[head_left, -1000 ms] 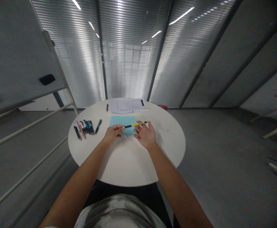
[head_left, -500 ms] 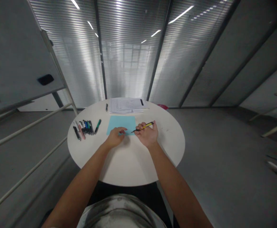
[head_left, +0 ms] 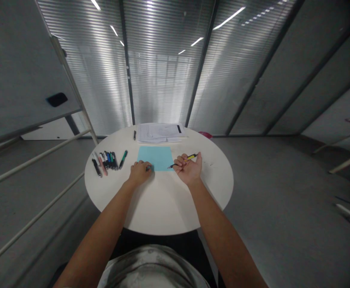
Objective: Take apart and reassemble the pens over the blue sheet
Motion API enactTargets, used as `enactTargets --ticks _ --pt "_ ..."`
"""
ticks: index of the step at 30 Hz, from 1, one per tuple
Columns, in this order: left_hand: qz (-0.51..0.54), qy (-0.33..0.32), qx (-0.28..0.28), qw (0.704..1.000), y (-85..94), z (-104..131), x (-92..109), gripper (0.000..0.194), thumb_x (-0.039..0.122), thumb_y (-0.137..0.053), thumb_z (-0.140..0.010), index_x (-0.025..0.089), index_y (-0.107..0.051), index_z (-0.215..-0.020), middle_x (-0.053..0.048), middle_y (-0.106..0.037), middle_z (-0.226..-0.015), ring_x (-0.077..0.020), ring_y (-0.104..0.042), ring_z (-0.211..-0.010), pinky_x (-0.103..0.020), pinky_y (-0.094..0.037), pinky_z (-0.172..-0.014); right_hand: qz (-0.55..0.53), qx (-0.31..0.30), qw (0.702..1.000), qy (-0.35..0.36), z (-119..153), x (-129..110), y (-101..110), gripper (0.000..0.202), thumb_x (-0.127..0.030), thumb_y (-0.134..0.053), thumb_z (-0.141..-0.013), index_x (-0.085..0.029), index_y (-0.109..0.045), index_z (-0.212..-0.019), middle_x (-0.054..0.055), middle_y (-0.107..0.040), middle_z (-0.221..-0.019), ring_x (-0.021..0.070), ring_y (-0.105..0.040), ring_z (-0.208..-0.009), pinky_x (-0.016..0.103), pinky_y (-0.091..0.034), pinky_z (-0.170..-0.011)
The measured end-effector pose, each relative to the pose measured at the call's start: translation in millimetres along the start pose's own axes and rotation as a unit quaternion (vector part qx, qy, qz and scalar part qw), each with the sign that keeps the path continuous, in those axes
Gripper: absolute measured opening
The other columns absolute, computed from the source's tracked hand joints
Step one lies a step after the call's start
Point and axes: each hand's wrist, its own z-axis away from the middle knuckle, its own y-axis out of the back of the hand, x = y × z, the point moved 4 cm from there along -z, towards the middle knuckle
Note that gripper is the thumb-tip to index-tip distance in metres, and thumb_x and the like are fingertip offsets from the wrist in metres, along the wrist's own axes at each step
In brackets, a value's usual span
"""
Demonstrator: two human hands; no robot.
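A light blue sheet (head_left: pixel 155 156) lies on the round white table (head_left: pixel 163 208). My left hand (head_left: pixel 139 173) is at the sheet's lower left corner, its fingers curled round a small dark object that I cannot make out. At the sheet's lower right, my right hand (head_left: pixel 189 169) is turned palm up and holds a yellow and black pen (head_left: pixel 190 157) across its fingers. The pen's tip points left, over the sheet's right part.
Several pens (head_left: pixel 110 160) lie in a group at the table's left, with a green pen (head_left: pixel 123 159) beside them. Printed papers (head_left: pixel 159 133) and a short dark pen (head_left: pixel 134 135) are at the far edge. A whiteboard frame (head_left: pixel 86 120) stands at the left.
My left hand has moved left, away from the pen tip, and its fingers have closed in. My right hand has shifted slightly right with the pen. The blue sheet has moved slightly right.
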Motion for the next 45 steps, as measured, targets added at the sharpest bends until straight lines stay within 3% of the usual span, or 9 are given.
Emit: enactTargets --ticks 8,18,24,28,30,33,37,42,45 --pt "-0.003 0.000 0.005 1.000 -3.4 -3 -4 0.034 0.033 -0.047 -0.081 0.032 -0.067 -0.109 -0.007 -0.063 -0.106 -0.0269 -0.055 -0.101 -0.040 -0.041 -0.087 -0.045 -0.024 0.998 0.022 4 -6 -1 0.051 -0.071 -0.035 -0.081 -0.022 -0.037 -0.065 -0.002 -0.032 -0.059 0.0122 -0.036 -0.054 0.021 -0.035 -0.041" --pt "0.002 -0.031 0.014 0.999 -4.5 -2 -3 0.032 0.033 -0.047 -0.081 0.033 -0.069 -0.105 -0.006 -0.065 -0.097 -0.0257 -0.059 -0.094 -0.038 -0.044 -0.082 -0.053 -0.062 0.996 -0.034 -3 -4 9 0.044 -0.059 -0.046 -0.080 -0.021 -0.036 -0.061 -0.005 -0.026 -0.052 0.0092 -0.028 -0.046 0.015 -0.019 -0.034" --pt "0.005 -0.033 0.006 0.999 -2.6 -3 -3 0.033 0.030 -0.047 -0.081 0.032 -0.069 -0.105 -0.006 -0.065 -0.098 -0.0239 -0.059 -0.093 -0.035 -0.044 -0.081 -0.002 -0.063 0.997 -0.043 1 -2 -4 0.043 -0.064 -0.056 -0.076 -0.021 -0.052 -0.081 -0.005 -0.040 -0.061 0.0062 -0.029 -0.045 0.012 -0.015 -0.030" --pt "0.006 -0.033 0.006 0.999 -3.1 -3 -2 0.033 0.029 -0.047 -0.080 0.031 -0.069 -0.105 -0.006 -0.065 -0.097 -0.0232 -0.060 -0.091 -0.035 -0.044 -0.081 0.051 -0.036 0.998 -0.025 -3 3 -2 0.025 -0.036 -0.071 -0.074 -0.020 -0.053 -0.081 -0.007 -0.044 -0.062 0.0020 -0.024 -0.039 0.010 -0.011 -0.028" --pt "0.005 -0.032 0.006 0.999 -2.5 -2 -1 0.033 0.028 -0.047 -0.080 0.031 -0.069 -0.105 -0.006 -0.065 -0.097 -0.0233 -0.060 -0.091 -0.035 -0.044 -0.081 0.083 0.003 0.996 -0.013 -7 4 4 0.020 -0.034 -0.068 -0.077 -0.019 -0.054 -0.077 -0.006 -0.048 -0.061 0.0022 -0.030 -0.038 0.011 -0.014 -0.027" --pt "0.001 -0.026 0.002 1.000 -0.4 -1 2 0.032 0.029 -0.047 -0.081 0.032 -0.069 -0.105 -0.006 -0.065 -0.098 -0.0239 -0.060 -0.093 -0.035 -0.044 -0.082 0.146 0.029 0.989 -0.024 -12 9 9 0.039 -0.055 -0.048 -0.084 -0.018 -0.060 -0.084 0.003 -0.061 -0.072 0.0099 -0.053 -0.051 0.016 -0.033 -0.031" --pt "-0.002 -0.021 -0.005 1.000 2.9 0 5 0.032 0.032 -0.047 -0.082 0.031 -0.068 -0.107 -0.006 -0.066 -0.099 -0.0243 -0.060 -0.095 -0.035 -0.044 -0.083 0.297 0.085 0.950 -0.030 -16 17 19 0.071 -0.075 -0.025 -0.081 -0.016 -0.064 -0.084 0.005 -0.059 -0.056 0.0144 -0.053 -0.045 0.022 -0.035 -0.034" --pt "-0.005 -0.023 -0.002 1.000 4.4 1 7 0.034 0.032 -0.046 -0.082 0.031 -0.068 -0.107 -0.006 -0.066 -0.099 -0.0244 -0.060 -0.095 -0.036 -0.043 -0.084 0.503 0.091 0.857 0.070 -21 18 27 0.039 -0.056 -0.061 -0.072 -0.019 -0.064 -0.083 0.002 -0.064 -0.064 0.0095 -0.047 -0.044 0.021 -0.029 -0.039" --pt "-0.008 -0.021 -0.002 1.000 2.8 0 6 0.034 0.032 -0.047 -0.082 0.032 -0.068 -0.107 -0.006 -0.065 -0.099 -0.0241 -0.059 -0.095 -0.035 -0.043 -0.085 0.604 0.103 0.775 0.151 -22 12 31 0.038 -0.055 -0.050 -0.081 -0.019 -0.061 -0.072 -0.001 -0.055 -0.051 0.0106 -0.045 -0.046 0.022 -0.032 -0.046"
